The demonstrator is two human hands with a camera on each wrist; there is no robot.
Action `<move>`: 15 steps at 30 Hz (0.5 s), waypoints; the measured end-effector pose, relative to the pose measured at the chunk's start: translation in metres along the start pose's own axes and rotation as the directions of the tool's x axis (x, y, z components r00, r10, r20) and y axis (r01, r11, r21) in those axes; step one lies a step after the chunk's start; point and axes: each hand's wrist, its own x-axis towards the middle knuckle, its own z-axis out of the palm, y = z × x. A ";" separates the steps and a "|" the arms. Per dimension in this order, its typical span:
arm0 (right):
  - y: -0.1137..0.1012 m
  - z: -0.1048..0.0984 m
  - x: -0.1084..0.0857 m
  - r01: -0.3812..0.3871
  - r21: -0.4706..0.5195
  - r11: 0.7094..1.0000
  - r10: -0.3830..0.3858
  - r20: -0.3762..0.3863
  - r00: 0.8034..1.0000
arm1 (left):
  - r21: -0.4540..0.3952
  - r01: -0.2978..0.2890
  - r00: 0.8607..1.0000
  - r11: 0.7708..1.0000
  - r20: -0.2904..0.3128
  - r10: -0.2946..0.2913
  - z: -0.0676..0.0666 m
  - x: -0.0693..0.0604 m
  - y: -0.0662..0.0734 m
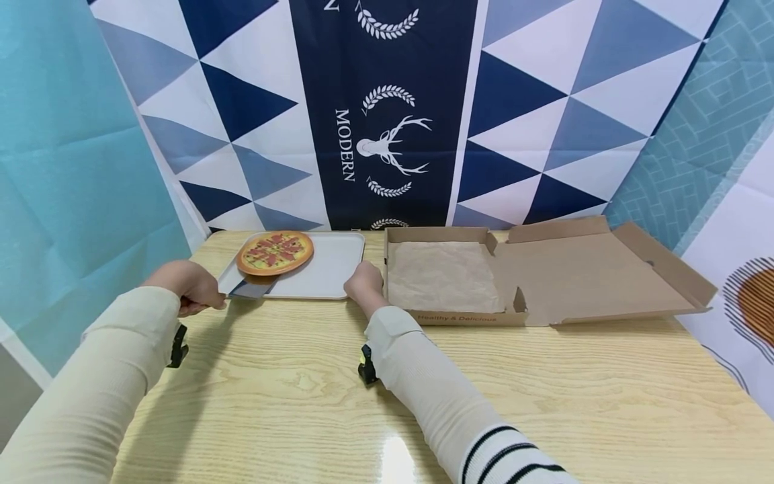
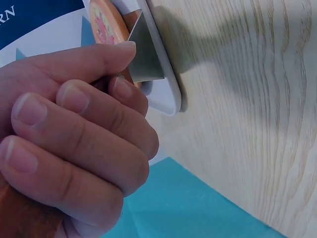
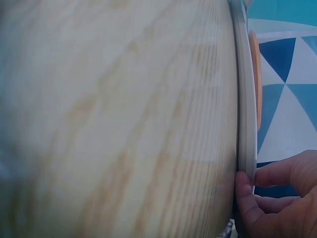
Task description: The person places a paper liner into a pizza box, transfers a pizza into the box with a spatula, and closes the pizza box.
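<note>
A round pizza (image 1: 275, 251) with red and green topping lies on the left part of a white tray (image 1: 331, 263). My left hand (image 1: 193, 286) grips the wooden handle (image 2: 27, 213) of a pizza spatula, fingers curled round it. The spatula's flat metal blade (image 1: 250, 289) reaches over the tray's near edge to the pizza's near side; its tip is hidden beneath the pizza. At the tray's near right corner is my right hand (image 1: 365, 284). In the right wrist view its thumb and fingers (image 3: 277, 174) pinch the tray's rim.
Right of the tray stands an open cardboard pizza box (image 1: 453, 318), with brown paper (image 1: 444, 275) lining its base. Its lid (image 1: 592, 269) lies folded out to the right. A patterned cloth (image 1: 387, 134) hangs behind the wooden table (image 1: 290, 390).
</note>
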 end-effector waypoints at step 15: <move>0.001 0.000 0.000 -0.009 -0.007 1.000 0.009 -0.001 1.000 | 0.003 -0.006 1.000 1.000 -0.012 0.006 -0.002 0.011 0.009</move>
